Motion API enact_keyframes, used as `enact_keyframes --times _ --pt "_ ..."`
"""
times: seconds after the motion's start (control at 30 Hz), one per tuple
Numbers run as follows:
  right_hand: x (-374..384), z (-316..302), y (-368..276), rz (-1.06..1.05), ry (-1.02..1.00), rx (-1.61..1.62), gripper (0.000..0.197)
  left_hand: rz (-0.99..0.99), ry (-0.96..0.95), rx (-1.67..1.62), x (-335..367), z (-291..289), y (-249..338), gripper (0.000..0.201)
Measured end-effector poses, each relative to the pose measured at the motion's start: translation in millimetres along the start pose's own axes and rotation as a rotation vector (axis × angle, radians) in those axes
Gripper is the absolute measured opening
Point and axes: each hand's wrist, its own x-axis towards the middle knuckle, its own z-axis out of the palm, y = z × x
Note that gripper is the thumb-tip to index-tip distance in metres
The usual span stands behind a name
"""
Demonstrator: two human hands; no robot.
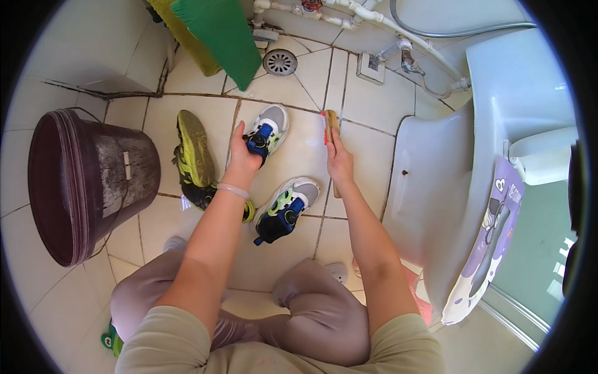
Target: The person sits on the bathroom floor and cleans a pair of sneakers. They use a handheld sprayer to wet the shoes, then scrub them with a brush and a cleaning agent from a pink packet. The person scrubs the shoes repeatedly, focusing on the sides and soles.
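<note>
Your left hand grips a shoe near its opening; your right hand, apart from it, is clamped on a brush to the shoe's right. A second shoe sits nearer you on the floor.

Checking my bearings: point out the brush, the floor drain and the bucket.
Brush (332,121), head view, wooden back.
Floor drain (280,62), head view, middle of the grate.
Bucket (113,184), head view, outer wall.
</note>
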Motion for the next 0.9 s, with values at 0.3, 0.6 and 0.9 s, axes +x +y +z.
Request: enact_keyframes --times 0.3,0.6,0.9 --pt "-44 -13 16 -0.076 -0.361 -0.501 0.048 0.034 0.032 -0.058 6 7 -4 0.079" --pt "16 -2 5 0.071 -0.089 -0.170 0.045 -0.005 -0.060 -0.046 11 0 -4 0.074" --pt "9 21 -109 -0.216 -0.378 -0.203 0.047 0.065 -0.046 -0.004 9 2 -9 0.066"
